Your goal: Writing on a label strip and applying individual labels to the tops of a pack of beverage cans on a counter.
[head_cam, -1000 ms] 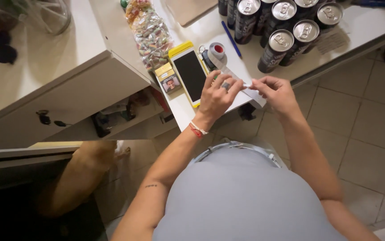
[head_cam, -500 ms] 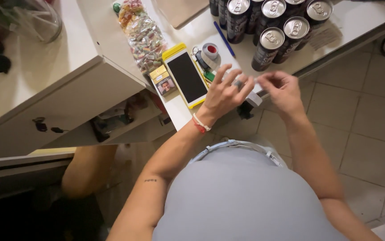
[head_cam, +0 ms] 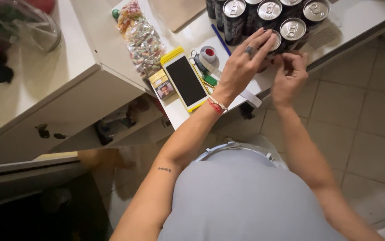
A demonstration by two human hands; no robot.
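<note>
step: can (head_cam: 270, 42) being gripped | left hand (head_cam: 241, 67) spread over its top, right hand (head_cam: 289, 73) pinching beside | next: firm grip needed

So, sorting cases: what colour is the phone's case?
Yellow, edging the phone on the counter; the head view shows it.

We see black metal cans (head_cam: 234, 18) with silver tops, a yellow-cased black-screened phone (head_cam: 185, 80), and a red woven wristband (head_cam: 214, 105).

Black cans (head_cam: 264, 18) crowd the counter's (head_cam: 357, 20) back edge, a phone (head_cam: 186, 80) and sweets bag (head_cam: 141, 38) block its left end, leaving the right corner open.
</note>
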